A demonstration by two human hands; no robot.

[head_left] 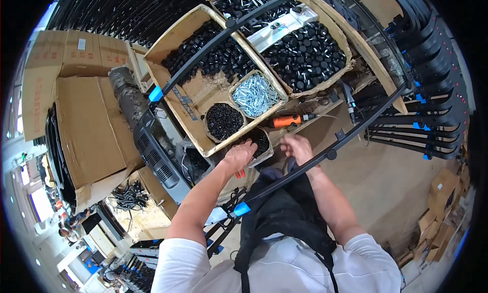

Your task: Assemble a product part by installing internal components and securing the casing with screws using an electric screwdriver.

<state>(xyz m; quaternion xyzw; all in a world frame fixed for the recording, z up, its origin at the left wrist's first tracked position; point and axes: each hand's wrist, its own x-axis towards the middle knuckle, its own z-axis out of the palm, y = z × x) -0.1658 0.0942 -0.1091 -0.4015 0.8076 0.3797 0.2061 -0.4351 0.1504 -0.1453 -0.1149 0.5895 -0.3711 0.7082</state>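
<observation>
Small cardboard tray of black screws at near edge of bench, just below round tub of black screws and box of silver bolts. Left hand reaching into tray, fingers curled, grip contents hidden. Right hand just beside, half-closed at black curved frame bar, grip unclear. Orange power tool lying behind hands

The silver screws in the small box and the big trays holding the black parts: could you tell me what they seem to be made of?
The silver screws look like bright plated metal: they glint pale and shiny. The big trays look like plain brown cardboard, matte, with raw, frayed edges. The left hand reaches into a small box of black parts, whose material is unclear.
</observation>
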